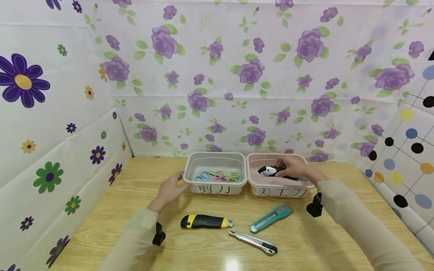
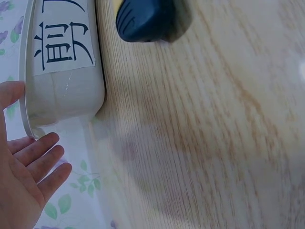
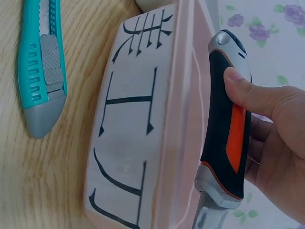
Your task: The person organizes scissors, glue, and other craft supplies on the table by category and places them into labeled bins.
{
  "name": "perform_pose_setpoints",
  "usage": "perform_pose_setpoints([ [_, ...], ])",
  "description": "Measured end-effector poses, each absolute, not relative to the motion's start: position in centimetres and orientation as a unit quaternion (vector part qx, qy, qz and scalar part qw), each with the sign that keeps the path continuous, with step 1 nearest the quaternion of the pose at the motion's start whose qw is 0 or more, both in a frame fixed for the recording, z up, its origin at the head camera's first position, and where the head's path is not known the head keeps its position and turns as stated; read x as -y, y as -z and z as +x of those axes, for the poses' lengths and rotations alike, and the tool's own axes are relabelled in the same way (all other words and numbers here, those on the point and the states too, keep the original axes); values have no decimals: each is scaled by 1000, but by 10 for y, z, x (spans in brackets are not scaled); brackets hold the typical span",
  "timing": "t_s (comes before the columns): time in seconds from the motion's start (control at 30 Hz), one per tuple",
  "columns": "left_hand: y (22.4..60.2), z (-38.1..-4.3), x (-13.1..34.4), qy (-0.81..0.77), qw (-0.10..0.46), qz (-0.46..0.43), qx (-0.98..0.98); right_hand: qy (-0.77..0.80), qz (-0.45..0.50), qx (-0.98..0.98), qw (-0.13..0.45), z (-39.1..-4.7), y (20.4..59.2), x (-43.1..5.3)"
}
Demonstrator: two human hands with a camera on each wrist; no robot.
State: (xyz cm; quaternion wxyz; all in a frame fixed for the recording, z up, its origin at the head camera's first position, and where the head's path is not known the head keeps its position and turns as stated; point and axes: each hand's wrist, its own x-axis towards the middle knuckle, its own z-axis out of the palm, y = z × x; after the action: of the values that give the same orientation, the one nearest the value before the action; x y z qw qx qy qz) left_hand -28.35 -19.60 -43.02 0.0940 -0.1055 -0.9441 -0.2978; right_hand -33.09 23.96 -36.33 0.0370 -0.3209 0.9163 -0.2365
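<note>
From the head camera, I have the right hand [image 1: 292,167] gripping a black knife [image 1: 270,171] above the pink bin [image 1: 255,165], its fingers wrapped about the handle. The left hand [image 1: 171,191] touches the left end of the grey bin [image 1: 216,162], its fingers relaxed and apart. Scissors [image 1: 220,176] lie inside that bin, just beside the pink one. In front of them on the bench [image 1: 145,180] I see a yellow knife [image 1: 206,221], a teal knife [image 1: 271,219] and a silver knife [image 1: 253,242]; a curtain [image 1: 220,75] stands behind. My left wrist view shows the thumb at the grey bin's rim and the yellow knife's dark end nearby. In my right wrist view, the thumb presses the black knife's handle, and the pink bin's wall stands between it and the teal knife.
</note>
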Motion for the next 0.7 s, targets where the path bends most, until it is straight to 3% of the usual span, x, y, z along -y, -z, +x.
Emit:
perform_pose_setpoints([
  [0.7,431,-283,195,305,90,-102,942,318,-306,-894,79,-340,383,-239],
])
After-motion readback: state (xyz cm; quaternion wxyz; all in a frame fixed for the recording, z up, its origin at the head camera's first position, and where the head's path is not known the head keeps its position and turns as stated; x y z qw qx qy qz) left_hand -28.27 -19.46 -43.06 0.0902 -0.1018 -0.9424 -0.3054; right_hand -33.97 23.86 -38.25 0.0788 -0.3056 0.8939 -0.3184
